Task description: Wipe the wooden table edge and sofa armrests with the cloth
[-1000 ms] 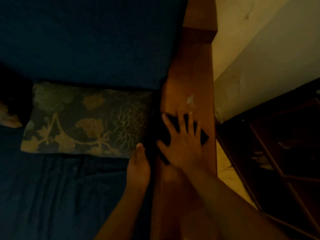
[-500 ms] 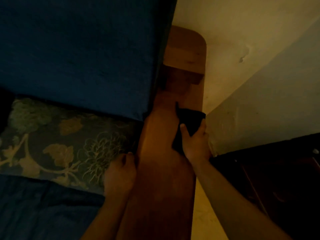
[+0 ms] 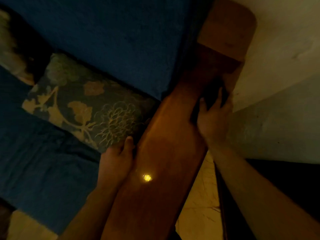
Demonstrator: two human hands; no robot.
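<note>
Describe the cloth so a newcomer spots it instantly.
Find the long wooden armrest running up beside the blue sofa. Near its far end, by the wall, the right hand presses a dark cloth against it, the only black patch on the brown wood.

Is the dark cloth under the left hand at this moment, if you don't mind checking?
No, the cloth is held by the right hand on the wooden armrest; the left hand holds none.

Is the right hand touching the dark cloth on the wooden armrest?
Touching. The head view shows the right hand lying over the dark cloth on the wooden armrest, with fingers directly on the fabric and no gap.
</note>
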